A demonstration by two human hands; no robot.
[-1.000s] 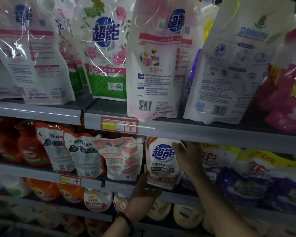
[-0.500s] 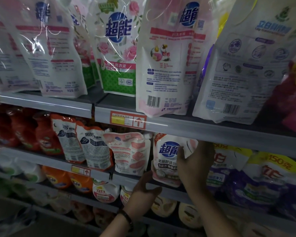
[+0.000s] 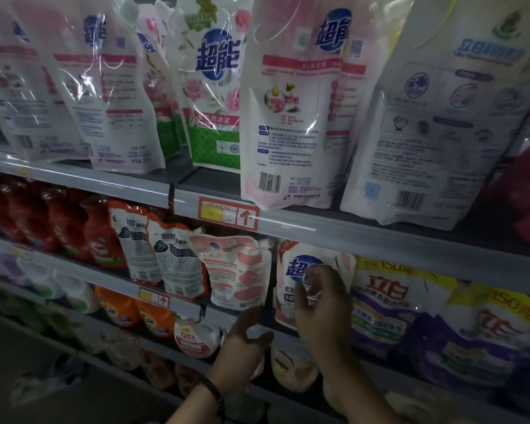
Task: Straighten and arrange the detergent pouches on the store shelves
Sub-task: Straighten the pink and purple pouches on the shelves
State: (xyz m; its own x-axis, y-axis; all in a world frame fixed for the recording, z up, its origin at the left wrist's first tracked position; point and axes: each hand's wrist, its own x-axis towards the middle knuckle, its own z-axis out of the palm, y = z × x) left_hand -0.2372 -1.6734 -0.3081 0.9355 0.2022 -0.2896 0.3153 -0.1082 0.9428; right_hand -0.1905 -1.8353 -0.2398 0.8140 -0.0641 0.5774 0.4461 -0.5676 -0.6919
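R hand (image 3: 322,304) has slid from edge to front of blue-logo pouch (image 3: 296,264), fingers (image 3: 311,281) curled, grip unclear (dim); L hand (image 3: 242,347) now loose, empty, under pink pouch (image 3: 239,270); blue-logo pouch upright behind R fingers, prob. set.

Middle shelf: white plastic pouch with blue oval logo (image 3: 289,264), pink base. Pale pink spouted pouch (image 3: 239,270), salmon panels. White-and-purple soft pouch (image 3: 386,301), yellow top, red characters. Glossy red plastic bottles (image 3: 43,218). Upper shelf: white rose-print pouch (image 3: 214,87), pink flowers, green lattice base. Grey metal shelf rail (image 3: 380,240); red-yellow price tag (image 3: 228,214).
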